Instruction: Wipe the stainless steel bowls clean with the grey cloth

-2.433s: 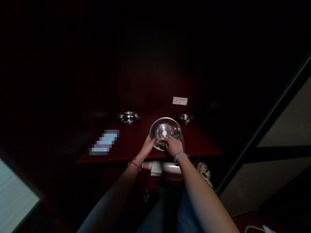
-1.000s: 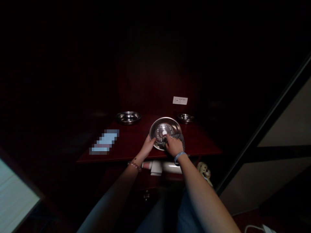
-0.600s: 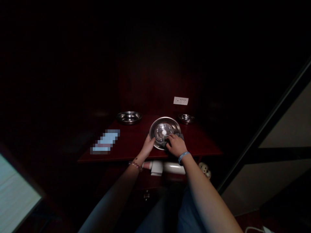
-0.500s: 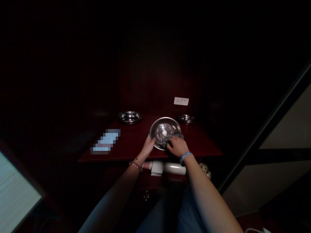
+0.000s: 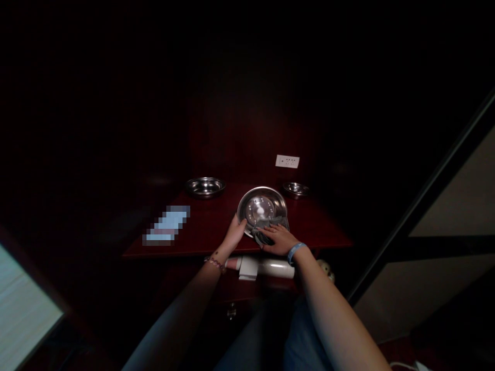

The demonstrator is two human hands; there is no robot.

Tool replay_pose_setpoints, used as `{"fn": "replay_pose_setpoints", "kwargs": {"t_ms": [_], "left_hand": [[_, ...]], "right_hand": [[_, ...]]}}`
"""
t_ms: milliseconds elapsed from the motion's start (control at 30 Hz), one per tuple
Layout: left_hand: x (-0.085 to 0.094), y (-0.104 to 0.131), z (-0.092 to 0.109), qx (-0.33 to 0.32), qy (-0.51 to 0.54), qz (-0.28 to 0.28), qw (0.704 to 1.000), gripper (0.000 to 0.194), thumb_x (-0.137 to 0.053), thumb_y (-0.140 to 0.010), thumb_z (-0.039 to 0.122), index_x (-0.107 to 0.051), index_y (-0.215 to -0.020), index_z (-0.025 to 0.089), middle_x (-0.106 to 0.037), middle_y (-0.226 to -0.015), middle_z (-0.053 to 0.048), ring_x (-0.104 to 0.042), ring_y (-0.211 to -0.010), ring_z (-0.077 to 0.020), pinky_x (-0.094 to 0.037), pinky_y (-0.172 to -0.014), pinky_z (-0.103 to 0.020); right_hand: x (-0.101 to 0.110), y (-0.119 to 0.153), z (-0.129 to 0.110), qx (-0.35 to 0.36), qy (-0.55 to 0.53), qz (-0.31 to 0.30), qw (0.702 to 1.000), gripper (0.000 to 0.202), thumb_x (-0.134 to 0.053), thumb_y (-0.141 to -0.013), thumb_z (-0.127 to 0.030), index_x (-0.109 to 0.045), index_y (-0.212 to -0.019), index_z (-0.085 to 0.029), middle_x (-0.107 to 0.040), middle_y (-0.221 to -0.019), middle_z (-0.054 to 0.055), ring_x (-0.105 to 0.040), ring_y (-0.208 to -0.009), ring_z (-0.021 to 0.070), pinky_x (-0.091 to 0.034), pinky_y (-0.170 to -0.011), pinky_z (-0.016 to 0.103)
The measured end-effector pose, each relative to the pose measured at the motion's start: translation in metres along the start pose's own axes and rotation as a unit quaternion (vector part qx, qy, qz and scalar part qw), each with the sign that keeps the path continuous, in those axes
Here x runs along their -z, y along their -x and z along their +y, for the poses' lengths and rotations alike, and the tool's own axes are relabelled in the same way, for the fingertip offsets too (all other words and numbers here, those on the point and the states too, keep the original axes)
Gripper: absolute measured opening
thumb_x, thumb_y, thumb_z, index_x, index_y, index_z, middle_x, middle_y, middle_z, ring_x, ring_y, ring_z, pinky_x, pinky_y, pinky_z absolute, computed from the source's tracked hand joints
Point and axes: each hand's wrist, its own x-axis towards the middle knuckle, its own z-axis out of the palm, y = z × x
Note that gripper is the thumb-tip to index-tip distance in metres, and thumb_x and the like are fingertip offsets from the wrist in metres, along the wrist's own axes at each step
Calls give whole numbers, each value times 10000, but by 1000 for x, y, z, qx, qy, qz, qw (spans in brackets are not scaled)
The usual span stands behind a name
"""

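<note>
A shiny round steel basin [image 5: 260, 206] is tilted toward me above the front part of the dark red desk [image 5: 211, 226]. My left hand [image 5: 234, 232] grips its left rim, the thumb lying on the inner side and the other fingers hidden behind. Against the lower right of the rim, my right hand [image 5: 279, 239] presses a bunched grey cloth [image 5: 266, 229]. Its fingers are stretched over the cloth, which lies between the palm and the metal.
A steel basin [image 5: 205, 188] stands back left, a smaller steel bowl [image 5: 296, 190] back right. A blurred-out flat light-blue item [image 5: 168, 225] lies at left. Behind is a wall socket [image 5: 287, 161]. On the shelf below rests a white cylinder [image 5: 274, 267].
My right hand has slid slightly left and down along the rim with the cloth, its fingers now straighter. My left hand keeps the same hold on the basin.
</note>
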Motion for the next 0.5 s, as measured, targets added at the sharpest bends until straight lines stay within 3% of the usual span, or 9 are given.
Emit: {"fn": "replay_pose_setpoints", "kwargs": {"t_ms": [233,500], "left_hand": [[1,2,4,2,-2,1,1000,414,-619,-755,195,-645,-1167,156,-675,-1258,-114,-580,-1241,-258,-357,-1141,-414],[-1,3,3,3,8,-1,1000,435,-622,-766,246,-635,-1191,154,-671,-1274,-122,-586,-1235,-266,-380,-1126,-419]], "right_hand": [[-2,-1,-15,-1,-6,-5,1000,731,-552,-916,-575,-386,-1549,-249,-438,-1564,126,-402,-1445,299,-261,-1198,476],[-8,-3,-35,0,1,11,1000,847,-441,-935,-677,-246,-1600,-189,-357,-1598,180,-352,-1474,325,-259,-1195,503]]}}
